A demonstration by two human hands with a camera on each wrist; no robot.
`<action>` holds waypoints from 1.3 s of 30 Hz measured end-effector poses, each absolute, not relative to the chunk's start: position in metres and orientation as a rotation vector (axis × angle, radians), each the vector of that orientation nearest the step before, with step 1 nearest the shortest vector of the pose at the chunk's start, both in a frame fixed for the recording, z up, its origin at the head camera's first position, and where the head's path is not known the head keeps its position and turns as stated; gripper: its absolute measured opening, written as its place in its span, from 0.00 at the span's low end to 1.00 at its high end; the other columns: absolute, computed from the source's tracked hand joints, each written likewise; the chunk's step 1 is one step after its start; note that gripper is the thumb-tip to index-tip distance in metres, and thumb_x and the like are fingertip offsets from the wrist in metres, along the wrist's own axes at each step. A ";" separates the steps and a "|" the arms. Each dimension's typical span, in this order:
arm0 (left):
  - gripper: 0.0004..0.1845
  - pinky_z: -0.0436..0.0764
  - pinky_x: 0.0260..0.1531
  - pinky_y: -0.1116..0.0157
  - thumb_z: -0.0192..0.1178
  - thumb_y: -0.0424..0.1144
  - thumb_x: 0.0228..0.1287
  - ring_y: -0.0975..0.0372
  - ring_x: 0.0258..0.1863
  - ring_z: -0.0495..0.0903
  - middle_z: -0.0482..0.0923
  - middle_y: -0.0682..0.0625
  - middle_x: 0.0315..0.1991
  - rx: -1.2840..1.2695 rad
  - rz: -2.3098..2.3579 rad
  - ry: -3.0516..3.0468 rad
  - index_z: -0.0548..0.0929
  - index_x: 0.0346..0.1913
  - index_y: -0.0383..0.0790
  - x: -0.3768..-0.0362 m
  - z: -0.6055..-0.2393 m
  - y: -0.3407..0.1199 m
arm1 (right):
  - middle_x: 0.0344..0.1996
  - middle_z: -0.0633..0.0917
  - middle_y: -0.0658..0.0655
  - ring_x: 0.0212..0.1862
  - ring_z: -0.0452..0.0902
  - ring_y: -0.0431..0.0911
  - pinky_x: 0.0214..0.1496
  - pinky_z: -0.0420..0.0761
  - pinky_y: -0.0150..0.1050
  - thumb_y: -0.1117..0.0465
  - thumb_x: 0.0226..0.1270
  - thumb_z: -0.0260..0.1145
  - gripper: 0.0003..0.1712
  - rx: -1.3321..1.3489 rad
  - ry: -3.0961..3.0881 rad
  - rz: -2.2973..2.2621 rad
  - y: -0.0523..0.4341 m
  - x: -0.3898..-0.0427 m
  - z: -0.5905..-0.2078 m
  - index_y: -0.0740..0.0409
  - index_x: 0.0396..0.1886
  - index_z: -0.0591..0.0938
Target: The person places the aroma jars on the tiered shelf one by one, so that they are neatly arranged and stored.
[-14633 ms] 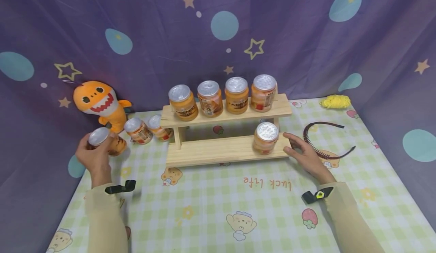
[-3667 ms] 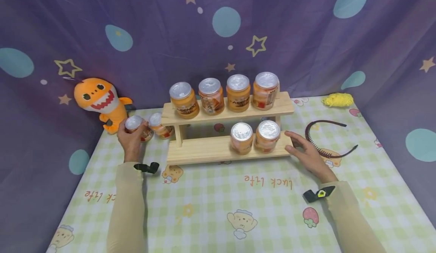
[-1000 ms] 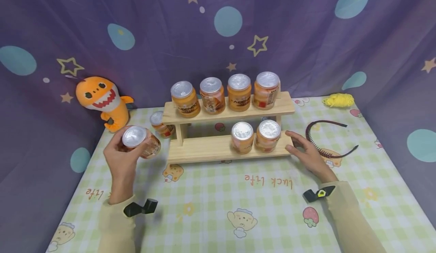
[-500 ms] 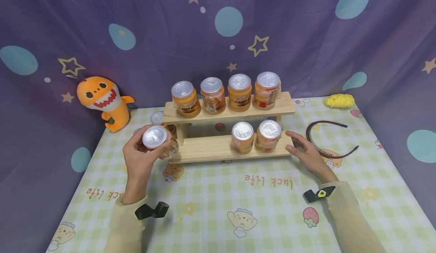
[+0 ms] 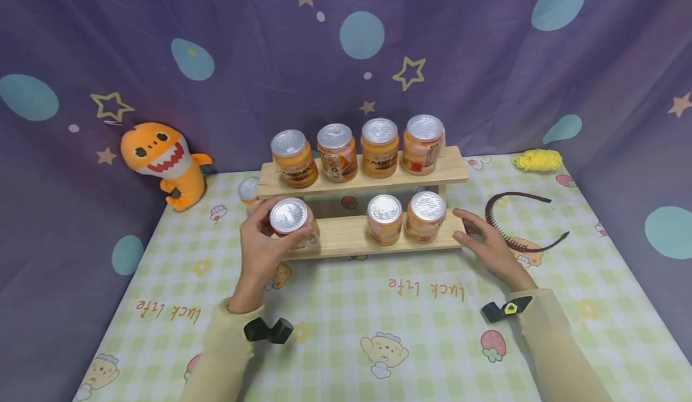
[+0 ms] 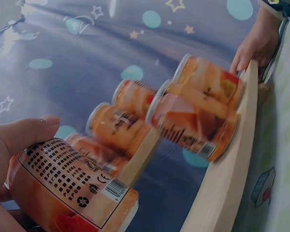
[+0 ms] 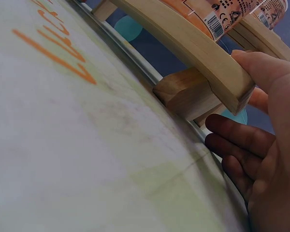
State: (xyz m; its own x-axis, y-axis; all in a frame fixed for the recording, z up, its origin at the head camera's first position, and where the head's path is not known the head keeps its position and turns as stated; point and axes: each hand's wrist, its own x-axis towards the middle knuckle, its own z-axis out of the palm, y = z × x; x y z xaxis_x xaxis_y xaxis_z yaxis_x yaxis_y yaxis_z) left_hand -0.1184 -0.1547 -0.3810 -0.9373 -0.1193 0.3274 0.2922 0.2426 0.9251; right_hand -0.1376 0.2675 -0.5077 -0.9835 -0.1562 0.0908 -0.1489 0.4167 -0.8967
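My left hand (image 5: 259,252) grips an orange jar with a silver lid (image 5: 289,214), its thumb and fingers round the sides. In the head view this jar overlaps the left end of the lower tier of a two-step wooden shelf (image 5: 343,237). Its printed label with barcode (image 6: 113,189) faces the left wrist camera. Two matching jars (image 5: 385,219) stand together on that tier's right part. My right hand (image 5: 489,249) holds the tier's right end, thumb on the board's edge (image 7: 222,79). Several more jars (image 5: 380,148) line the upper tier.
Another jar (image 5: 249,190) stands on the checked tablecloth (image 5: 335,318), partly hidden behind the left hand and shelf. An orange shark plush (image 5: 162,158) leans at the back left. At the right lie a dark headband (image 5: 489,210) and a yellow yarn bundle (image 5: 537,160).
One jar was added to the lower tier between the two oldest frames. Since then my left hand has lifted another from beside the plush and carried it right. My right hand stays at the shelf's end.
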 end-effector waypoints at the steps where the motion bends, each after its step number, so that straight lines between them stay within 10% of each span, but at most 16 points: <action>1: 0.33 0.80 0.41 0.76 0.77 0.23 0.41 0.69 0.43 0.81 0.82 0.61 0.46 -0.162 -1.754 -2.198 0.81 0.57 0.31 -0.120 -0.382 -0.152 | 0.64 0.79 0.65 0.52 0.72 0.23 0.56 0.69 0.21 0.58 0.75 0.61 0.30 -0.283 2.637 -1.669 0.267 -0.138 -0.508 0.54 0.74 0.68; 15: 0.34 0.79 0.47 0.75 0.78 0.24 0.41 0.68 0.47 0.80 0.82 0.37 0.53 -0.224 -1.882 -2.218 0.81 0.57 0.32 -0.138 -0.399 -0.114 | 0.67 0.77 0.63 0.53 0.72 0.22 0.58 0.69 0.23 0.56 0.75 0.61 0.30 -0.271 2.644 -1.638 0.266 -0.138 -0.507 0.53 0.74 0.68; 39: 0.37 0.79 0.50 0.75 0.78 0.26 0.43 0.54 0.54 0.80 0.80 0.37 0.56 -0.211 -1.895 -2.324 0.78 0.61 0.32 -0.149 -0.427 -0.096 | 0.67 0.76 0.64 0.53 0.71 0.22 0.56 0.69 0.21 0.57 0.75 0.61 0.30 -0.272 2.648 -1.638 0.268 -0.137 -0.508 0.54 0.74 0.68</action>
